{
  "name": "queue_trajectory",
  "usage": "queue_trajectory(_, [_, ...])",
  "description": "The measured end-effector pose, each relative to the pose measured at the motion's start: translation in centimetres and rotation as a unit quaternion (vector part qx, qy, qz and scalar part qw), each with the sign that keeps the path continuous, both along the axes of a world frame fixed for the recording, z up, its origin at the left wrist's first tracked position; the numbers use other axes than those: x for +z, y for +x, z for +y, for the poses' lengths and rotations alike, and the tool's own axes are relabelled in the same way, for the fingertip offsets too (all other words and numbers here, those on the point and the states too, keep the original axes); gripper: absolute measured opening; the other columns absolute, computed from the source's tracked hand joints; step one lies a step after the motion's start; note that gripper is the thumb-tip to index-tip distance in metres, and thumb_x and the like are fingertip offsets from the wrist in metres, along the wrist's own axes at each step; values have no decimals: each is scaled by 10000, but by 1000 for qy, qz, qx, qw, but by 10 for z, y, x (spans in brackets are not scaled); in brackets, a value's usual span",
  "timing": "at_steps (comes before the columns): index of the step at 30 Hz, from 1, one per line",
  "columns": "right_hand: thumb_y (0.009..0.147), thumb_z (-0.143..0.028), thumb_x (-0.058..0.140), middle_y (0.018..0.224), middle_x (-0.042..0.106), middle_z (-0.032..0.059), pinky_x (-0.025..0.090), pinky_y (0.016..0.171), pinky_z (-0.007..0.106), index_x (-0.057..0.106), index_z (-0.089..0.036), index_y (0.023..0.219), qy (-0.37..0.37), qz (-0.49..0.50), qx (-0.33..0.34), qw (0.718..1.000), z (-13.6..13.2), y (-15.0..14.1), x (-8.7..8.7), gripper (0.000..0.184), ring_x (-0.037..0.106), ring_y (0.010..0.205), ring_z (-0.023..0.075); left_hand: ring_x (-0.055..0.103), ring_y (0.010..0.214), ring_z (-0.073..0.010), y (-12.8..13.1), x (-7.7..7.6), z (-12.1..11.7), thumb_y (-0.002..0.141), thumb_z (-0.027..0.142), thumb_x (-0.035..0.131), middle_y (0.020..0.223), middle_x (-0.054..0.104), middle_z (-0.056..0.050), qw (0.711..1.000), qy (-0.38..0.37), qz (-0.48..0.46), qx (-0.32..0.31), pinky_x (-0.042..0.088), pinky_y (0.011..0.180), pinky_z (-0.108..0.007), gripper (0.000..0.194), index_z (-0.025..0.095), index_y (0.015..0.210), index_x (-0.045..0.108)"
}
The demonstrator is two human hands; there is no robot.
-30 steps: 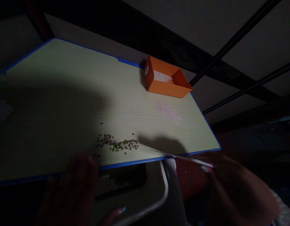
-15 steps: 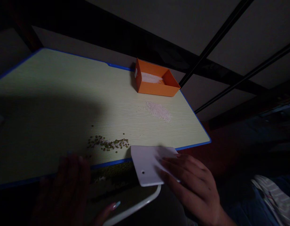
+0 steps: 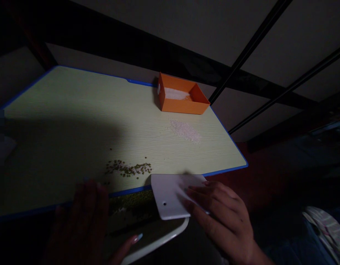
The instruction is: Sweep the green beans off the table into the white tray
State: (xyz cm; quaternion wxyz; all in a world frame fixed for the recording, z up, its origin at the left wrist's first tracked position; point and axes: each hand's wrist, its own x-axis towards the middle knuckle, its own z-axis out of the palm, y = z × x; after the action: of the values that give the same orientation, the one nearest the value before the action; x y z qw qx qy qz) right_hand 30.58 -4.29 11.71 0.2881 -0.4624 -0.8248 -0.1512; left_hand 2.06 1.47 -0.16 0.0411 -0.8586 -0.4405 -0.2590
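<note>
The right hand (image 3: 225, 217) has the white scraper (image 3: 170, 187) at the near edge of the table (image 3: 84, 95), right of its middle. A second ago the scraper is tilted nearly edge-on and blurred; now its broad face shows and its top edge lies along the blue rim, just beside the beans (image 3: 129, 170). That puts it within easy reach of them, by my judgement. Since half a second ago hand and scraper barely shift.

The right hand grasps the scraper by its right part, fingers spread a little across the upper face. The thumb is hidden, so how firmly it presses from below I cannot tell. A small hole shows near the scraper's lower left corner.

The left hand (image 3: 89, 221) is open, its fingers extended over the near edge, left of the beans, and its thumb spread apart above the tub (image 3: 158, 244). It is very dark there; I see nothing in this hand, and cannot tell whether the palm touches anything.

The beans lie in a thin, uneven band along the near edge, with pale grains mixed in and a few strays around. More green beans show in the tub below that edge. The orange box (image 3: 183, 107) stands at the far right corner with white grains inside, and a loose patch of white grains (image 3: 186, 131) lies between it and the near edge.
</note>
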Motion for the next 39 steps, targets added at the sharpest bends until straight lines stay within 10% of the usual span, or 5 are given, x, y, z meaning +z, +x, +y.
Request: queue_trajectory(39, [1072, -118, 474, 1039, 832, 67, 520, 935, 373, 736, -122, 1139, 32, -5, -41, 999, 13, -6, -16, 270, 770, 991, 174, 287, 1560, -465, -2, -10, 0, 745, 603, 547, 1754, 131, -59, 999, 16, -21, 30, 454, 1090, -810, 1020, 223, 1605, 152])
